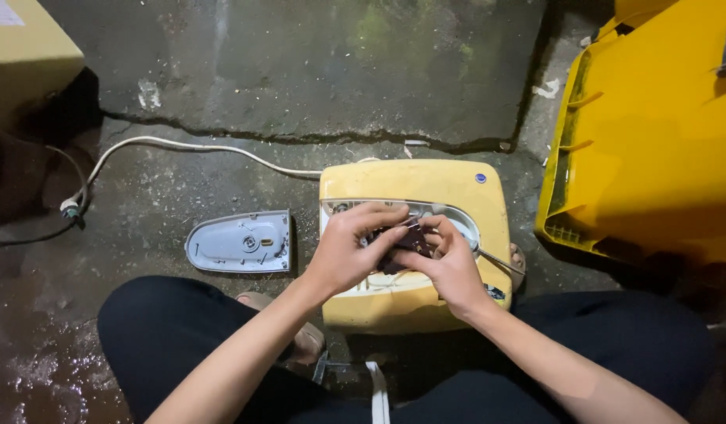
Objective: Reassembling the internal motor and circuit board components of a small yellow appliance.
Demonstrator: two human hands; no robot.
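My left hand and right hand cover most of the dark part in the yellow housing, so its shape stays unclear. The yellow bin and beige box run past the edges.

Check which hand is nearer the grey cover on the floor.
Left. The left hand is at the yellow casing's opening, just right of the grey cover. The right hand is farther right, beyond the left.
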